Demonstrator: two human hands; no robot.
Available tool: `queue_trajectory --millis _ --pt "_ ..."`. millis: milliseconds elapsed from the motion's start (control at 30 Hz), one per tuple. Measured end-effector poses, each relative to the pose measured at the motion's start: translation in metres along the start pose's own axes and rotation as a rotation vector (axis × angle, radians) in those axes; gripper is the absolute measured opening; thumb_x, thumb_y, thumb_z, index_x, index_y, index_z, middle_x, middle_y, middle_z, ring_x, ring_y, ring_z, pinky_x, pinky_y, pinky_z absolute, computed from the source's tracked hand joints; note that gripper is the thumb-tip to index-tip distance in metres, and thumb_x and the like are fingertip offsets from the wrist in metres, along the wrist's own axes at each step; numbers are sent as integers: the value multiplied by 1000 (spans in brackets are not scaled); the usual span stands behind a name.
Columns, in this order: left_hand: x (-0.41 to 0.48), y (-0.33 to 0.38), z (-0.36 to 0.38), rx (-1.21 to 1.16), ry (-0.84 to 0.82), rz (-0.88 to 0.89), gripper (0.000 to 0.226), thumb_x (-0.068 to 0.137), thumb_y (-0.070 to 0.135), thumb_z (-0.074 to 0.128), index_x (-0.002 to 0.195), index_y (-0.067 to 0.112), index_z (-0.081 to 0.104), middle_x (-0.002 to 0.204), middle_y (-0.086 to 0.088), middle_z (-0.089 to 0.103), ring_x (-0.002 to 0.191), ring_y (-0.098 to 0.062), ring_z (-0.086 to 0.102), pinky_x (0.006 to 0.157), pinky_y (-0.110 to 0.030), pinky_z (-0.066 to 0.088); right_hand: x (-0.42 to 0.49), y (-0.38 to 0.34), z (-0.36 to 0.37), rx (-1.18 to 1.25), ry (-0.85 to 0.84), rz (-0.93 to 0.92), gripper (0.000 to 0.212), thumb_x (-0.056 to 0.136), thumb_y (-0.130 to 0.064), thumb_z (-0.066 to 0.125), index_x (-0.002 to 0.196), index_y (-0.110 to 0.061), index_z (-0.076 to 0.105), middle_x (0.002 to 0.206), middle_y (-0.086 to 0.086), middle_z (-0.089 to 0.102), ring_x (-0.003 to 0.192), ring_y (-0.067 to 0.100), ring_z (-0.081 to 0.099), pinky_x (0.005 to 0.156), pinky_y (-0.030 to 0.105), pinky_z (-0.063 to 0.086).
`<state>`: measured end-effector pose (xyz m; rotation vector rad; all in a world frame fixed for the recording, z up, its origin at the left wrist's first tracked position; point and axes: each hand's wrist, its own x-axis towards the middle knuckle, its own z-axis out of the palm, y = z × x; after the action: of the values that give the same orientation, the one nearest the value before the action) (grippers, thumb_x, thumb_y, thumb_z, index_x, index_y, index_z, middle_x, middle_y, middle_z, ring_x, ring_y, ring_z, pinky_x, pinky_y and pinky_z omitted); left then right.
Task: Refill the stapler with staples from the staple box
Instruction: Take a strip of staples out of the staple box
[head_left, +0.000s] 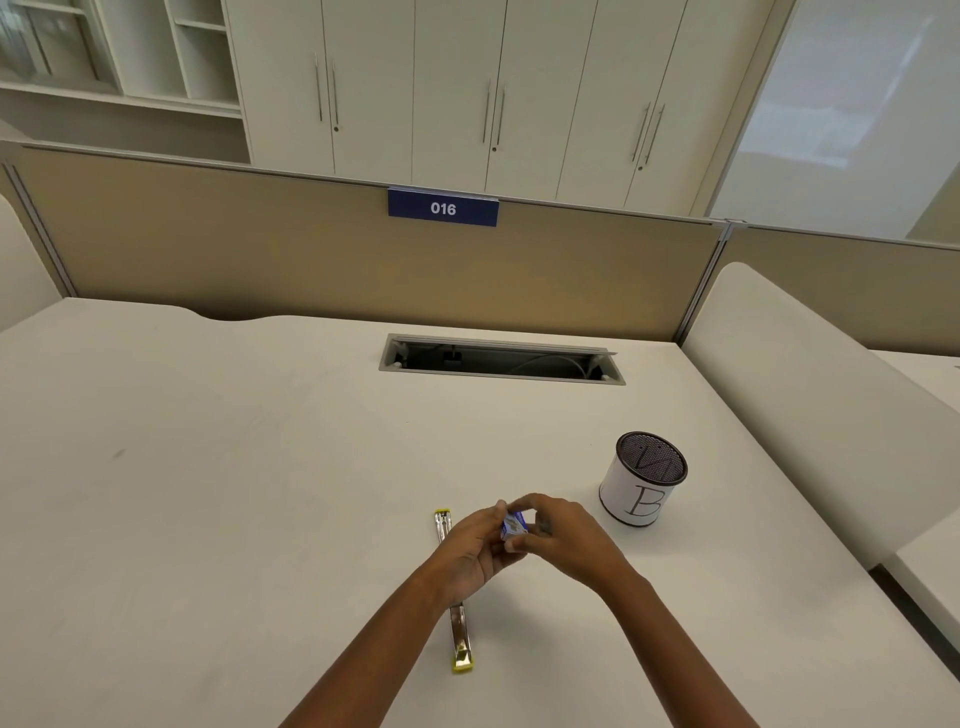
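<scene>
Office cubicle: a white table (234, 467) runs up to a tan partition (311, 260) with pale cabinets behind it. Low in the middle of the view, both hands meet just above the table. The left hand (470, 551) cups a small blue staple box (515, 526) from the nine o'clock side with its fingers curled under it. The right hand (563, 540) pinches the box from the three o'clock side, thumb below and fingertips over the top. Whether the flap is open yet cannot be told.

The stapler (459, 634) lies flat on the table, swung fully open, running from twelve to six o'clock under the left hand and wrist, with a yellow tip showing at each end.

The step in hand looks like opening the box to get a strip out. Next, a strip has to be drawn free and carried down to the open channel, at about seven o'clock from the hands.

A mesh pen cup (641, 480) marked B stands at two o'clock. A cable hatch (501, 358) and a blue sign (443, 208) reading 016 lie at twelve.
</scene>
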<state>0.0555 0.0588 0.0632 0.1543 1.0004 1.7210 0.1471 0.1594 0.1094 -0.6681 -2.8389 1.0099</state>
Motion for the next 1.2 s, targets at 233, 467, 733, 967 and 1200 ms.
queue_trajectory --millis 233,467,733,967,1200 --pt "1 -8 1 120 -31 -68 26 98 22 39 103 3 56 90 -15 65 70 -17 65 62 -24 58 1 18 -1 -5 -116 28 55 75 -31 71 124 -21 48 58 -17 36 51 2 36 48 15 24" --pt "0 -6 3 208 -37 -95 22 98 21 40 110 6 51 101 -18 63 85 -26 63 73 -28 56 8 42 -4 -48 -115 81 54 70 -35 75 116 -20 51 67 -11 47 57 3 40 50 17 27" --pt "-4 34 -20 420 72 80 22 99 14 36 115 6 50 96 -10 61 82 -18 57 75 -26 46 4 92 -18 -240 -17 290 55 73 -34 72 120 -17 47 112 6 61 85 18 51 72 23 37" --pt "1 46 -51 685 386 119 35 93 -6 28 114 4 54 84 -7 56 64 -13 51 59 -19 42 -1 112 -17 -222 -7 369 61 73 -31 72 124 -17 42 118 9 60 101 24 58 79 27 44" --pt "9 42 -77 1184 321 283 64 83 -15 38 135 21 44 133 -7 45 103 -33 55 69 -14 39 1 105 -14 66 154 355 55 77 -20 72 124 -10 44 70 4 48 65 16 47 57 19 37"
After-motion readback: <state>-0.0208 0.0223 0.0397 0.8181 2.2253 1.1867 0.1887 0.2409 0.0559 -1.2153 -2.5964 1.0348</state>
